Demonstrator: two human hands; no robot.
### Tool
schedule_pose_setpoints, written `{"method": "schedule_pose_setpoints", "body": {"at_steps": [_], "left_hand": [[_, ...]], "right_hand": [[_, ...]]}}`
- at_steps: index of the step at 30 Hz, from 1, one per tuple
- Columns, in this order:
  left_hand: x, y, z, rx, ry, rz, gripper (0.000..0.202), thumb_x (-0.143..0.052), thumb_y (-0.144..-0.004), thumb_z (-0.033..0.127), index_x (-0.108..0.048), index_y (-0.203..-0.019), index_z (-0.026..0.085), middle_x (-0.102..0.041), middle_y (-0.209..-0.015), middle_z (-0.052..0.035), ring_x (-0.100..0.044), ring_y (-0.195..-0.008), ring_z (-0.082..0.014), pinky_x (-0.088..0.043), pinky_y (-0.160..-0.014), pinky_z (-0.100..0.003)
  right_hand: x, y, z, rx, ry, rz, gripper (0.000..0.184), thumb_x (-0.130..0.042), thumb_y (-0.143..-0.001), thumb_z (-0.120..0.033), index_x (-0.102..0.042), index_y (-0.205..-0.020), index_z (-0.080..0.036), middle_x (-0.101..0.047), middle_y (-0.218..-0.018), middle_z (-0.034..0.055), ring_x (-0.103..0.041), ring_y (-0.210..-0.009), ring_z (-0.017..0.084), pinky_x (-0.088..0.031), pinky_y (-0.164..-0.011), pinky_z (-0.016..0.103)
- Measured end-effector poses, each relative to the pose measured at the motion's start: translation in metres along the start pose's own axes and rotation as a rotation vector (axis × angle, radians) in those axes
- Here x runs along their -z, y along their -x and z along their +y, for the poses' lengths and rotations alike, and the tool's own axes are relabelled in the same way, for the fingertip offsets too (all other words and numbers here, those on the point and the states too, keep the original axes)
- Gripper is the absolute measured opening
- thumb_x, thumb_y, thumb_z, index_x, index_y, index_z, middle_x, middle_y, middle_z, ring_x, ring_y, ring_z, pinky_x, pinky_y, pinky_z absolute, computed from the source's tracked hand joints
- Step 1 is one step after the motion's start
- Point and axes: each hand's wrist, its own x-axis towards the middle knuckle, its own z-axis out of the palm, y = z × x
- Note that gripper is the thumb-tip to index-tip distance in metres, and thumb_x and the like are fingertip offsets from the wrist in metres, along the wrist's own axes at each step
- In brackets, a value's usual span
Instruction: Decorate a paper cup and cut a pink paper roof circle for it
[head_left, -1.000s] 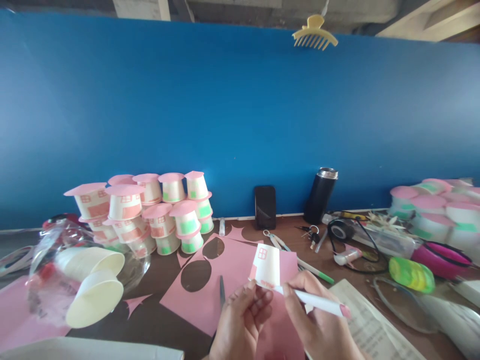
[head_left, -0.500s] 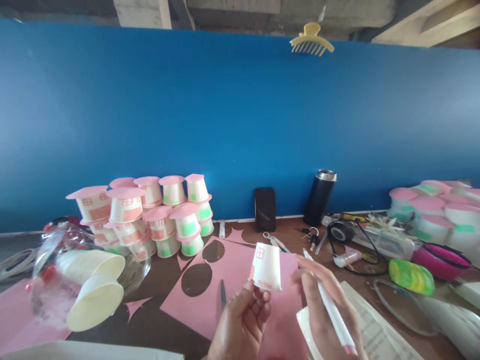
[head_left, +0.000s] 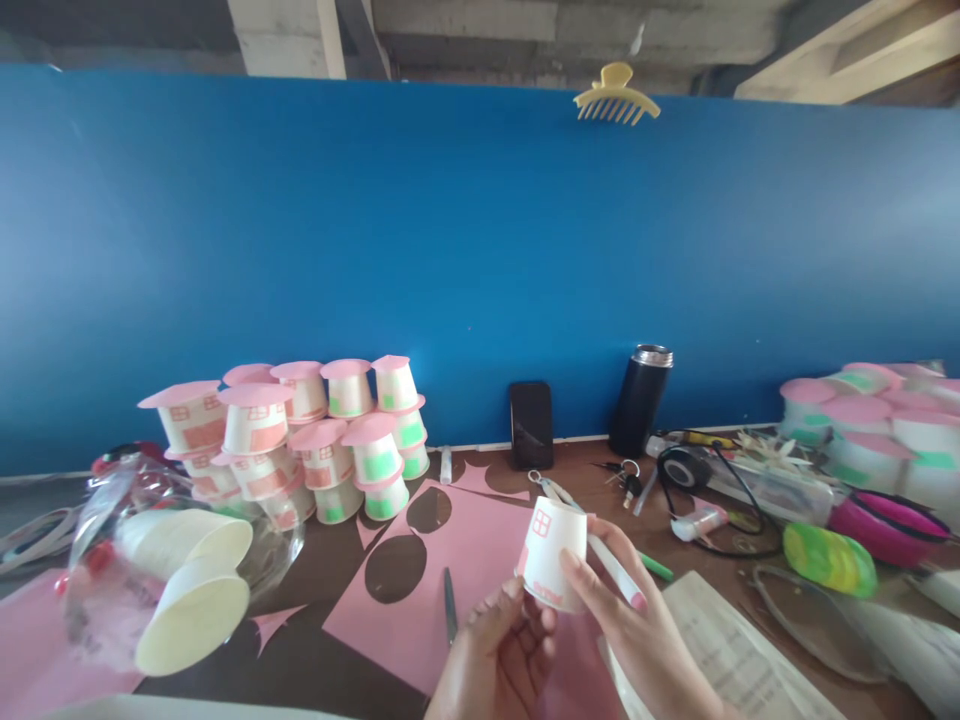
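An upside-down white paper cup (head_left: 553,553) with a pink window drawn on its side is held between both hands. My left hand (head_left: 499,640) grips its lower rim with thumb and fingertips. My right hand (head_left: 626,600) has its thumb on the cup's right side, and a white marker (head_left: 616,570) with a pink end is tucked in its fingers. Beneath lies a pink paper sheet (head_left: 465,540) with round holes cut out. A dark pointed tool, its kind unclear, lies (head_left: 450,605) on that sheet, left of my left hand.
Stacked cups with pink paper tops (head_left: 322,440) stand at left, near loose cups (head_left: 193,615) in a clear plastic bag. Along the blue partition (head_left: 465,250) stand a phone (head_left: 531,425) and a black bottle (head_left: 642,402). Keys (head_left: 628,480), a pink pouch (head_left: 889,530) and more cups (head_left: 870,420) are at right.
My right hand has come left and taken hold of the cup, keeping the marker. The cup has shifted slightly right and down. A green marker now shows behind my right hand.
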Motion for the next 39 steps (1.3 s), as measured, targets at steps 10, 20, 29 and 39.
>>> {"method": "schedule_pose_setpoints", "body": {"at_steps": [10,20,29,39], "left_hand": [[-0.001,-0.001,-0.007,-0.095,-0.276,-0.104,0.027,-0.086,-0.059,0.027,-0.073,-0.076,0.01,-0.071,-0.069,-0.007,-0.064,-0.061,-0.0119,-0.049,-0.058,-0.02],[-0.002,-0.002,-0.008,-0.09,-0.257,-0.055,0.027,-0.087,-0.057,0.028,-0.074,-0.071,0.009,-0.068,-0.06,-0.0059,-0.062,-0.055,-0.0116,-0.05,-0.054,-0.018],[-0.004,-0.008,-0.007,-0.178,-0.138,0.078,0.03,-0.091,-0.047,0.022,-0.074,-0.068,0.009,-0.069,-0.06,-0.006,-0.066,-0.058,-0.0119,-0.054,-0.054,-0.016],[0.008,-0.015,-0.01,-0.191,-0.244,0.119,0.026,-0.089,-0.052,0.026,-0.074,-0.07,0.014,-0.073,-0.067,-0.0064,-0.069,-0.064,-0.0164,-0.055,-0.062,-0.022]], "right_hand": [[0.012,-0.012,0.017,0.091,0.241,0.02,0.049,-0.054,-0.08,-0.062,-0.049,-0.114,-0.028,-0.066,-0.113,0.0029,-0.064,-0.095,0.023,-0.048,-0.085,0.031],[0.01,-0.009,0.014,0.268,0.257,0.0,0.035,-0.053,-0.088,-0.049,-0.052,-0.114,-0.025,-0.065,-0.109,0.0039,-0.061,-0.103,0.023,-0.049,-0.087,0.03],[0.028,-0.002,0.007,0.702,0.464,0.103,0.038,-0.041,-0.096,-0.033,-0.046,-0.134,-0.03,-0.054,-0.131,0.0077,-0.051,-0.121,0.028,-0.039,-0.103,0.045],[0.001,0.009,0.011,0.974,0.399,0.072,0.022,-0.049,-0.09,-0.027,-0.062,-0.108,-0.028,-0.063,-0.073,0.0023,-0.06,-0.058,0.016,-0.052,-0.055,0.027]]}}
